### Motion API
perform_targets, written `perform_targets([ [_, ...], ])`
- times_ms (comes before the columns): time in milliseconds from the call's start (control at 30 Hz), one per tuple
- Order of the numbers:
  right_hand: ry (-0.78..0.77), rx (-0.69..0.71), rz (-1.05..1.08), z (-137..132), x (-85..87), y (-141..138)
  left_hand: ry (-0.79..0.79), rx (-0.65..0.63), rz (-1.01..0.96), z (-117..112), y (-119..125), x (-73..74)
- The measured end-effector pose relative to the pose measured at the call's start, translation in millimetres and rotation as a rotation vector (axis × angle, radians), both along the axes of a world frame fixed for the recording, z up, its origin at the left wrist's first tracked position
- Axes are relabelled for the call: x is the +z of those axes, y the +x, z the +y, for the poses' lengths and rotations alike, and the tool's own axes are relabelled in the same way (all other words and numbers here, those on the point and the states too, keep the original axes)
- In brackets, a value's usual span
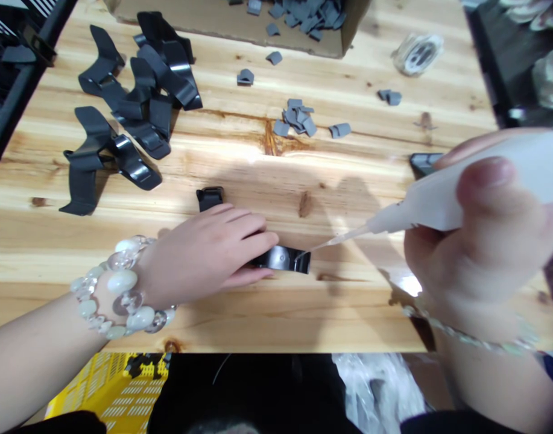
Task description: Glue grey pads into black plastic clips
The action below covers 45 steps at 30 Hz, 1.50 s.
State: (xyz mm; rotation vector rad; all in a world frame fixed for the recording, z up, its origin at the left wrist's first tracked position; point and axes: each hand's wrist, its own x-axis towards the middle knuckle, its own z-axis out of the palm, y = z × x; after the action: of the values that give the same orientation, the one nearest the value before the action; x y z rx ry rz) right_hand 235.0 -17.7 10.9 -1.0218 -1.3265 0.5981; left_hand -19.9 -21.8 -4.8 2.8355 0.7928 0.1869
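My left hand is closed on a curved black plastic piece near the front of the table, its fingers covering the piece's left end. Just beyond those fingers lies a small black buckle-like part. A white squeeze bottle with a thin nozzle is gripped in my right hand. The nozzle tip reaches the right end of the black piece; whether it touches is too fine to tell. Behind the bottle a dark part is partly hidden.
Bent black plastic pieces lie heaped at left. Small grey pads are scattered in the middle, with more in a cardboard box at the back. A tape roll is at back right. A yellow basket stands below the table edge.
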Motion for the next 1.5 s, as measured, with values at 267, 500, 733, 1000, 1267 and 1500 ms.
perform_targets([
  [267, 0.062, -0.019, 0.015, 3.8, -2.5, 0.8, -0.005, 0.003, 0.011, 0.5, 0.2, 1.7],
  [500, 0.009, -0.039, -0.018, -1.1, -0.2, -1.5, 0.002, 0.004, 0.013, -0.4, 1.4, 0.6],
  [733, -0.005, -0.088, -0.042, -4.4, 2.1, -3.6, -0.005, 0.01, 0.028, 0.6, 0.3, 1.6],
  [1000, 0.078, -0.134, -0.068, -0.6, 0.8, -7.6, 0.0, 0.006, 0.023, -0.3, 0.6, 1.3],
  [1267, 0.134, -0.232, -0.067, 4.1, 2.4, -3.3, 0.003, 0.004, 0.016, 0.2, 0.6, 2.0],
  [1500, 0.022, -0.22, 0.007, 2.1, 3.8, -5.2, -0.001, 0.006, 0.029, 0.6, 1.5, 1.9],
])
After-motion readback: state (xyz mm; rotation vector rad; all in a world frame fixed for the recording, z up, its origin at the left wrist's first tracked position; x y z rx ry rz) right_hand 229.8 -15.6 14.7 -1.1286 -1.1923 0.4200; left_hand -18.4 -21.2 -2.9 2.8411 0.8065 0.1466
